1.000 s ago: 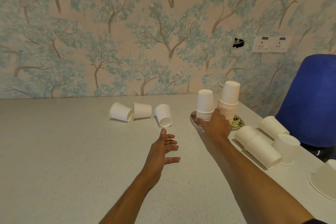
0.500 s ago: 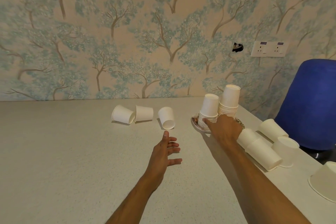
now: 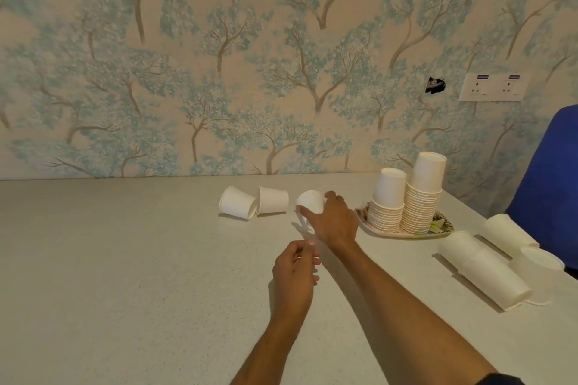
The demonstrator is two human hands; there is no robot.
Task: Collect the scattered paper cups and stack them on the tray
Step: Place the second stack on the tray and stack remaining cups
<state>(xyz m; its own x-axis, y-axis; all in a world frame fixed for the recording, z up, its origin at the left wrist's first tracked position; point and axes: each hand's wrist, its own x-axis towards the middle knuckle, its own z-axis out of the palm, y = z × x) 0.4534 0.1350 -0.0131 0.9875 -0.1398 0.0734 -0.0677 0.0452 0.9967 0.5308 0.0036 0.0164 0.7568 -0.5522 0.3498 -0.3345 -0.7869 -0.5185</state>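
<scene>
Now right hand (image 3: pixel 334 222) grip wraps tipped cup (image 3: pixel 309 201), left of tray (image 3: pixel 406 233).

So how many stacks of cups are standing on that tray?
2: a shorter stack on the left of the tray and a taller stack beside it on the right. Nothing seems hidden behind them.
</scene>
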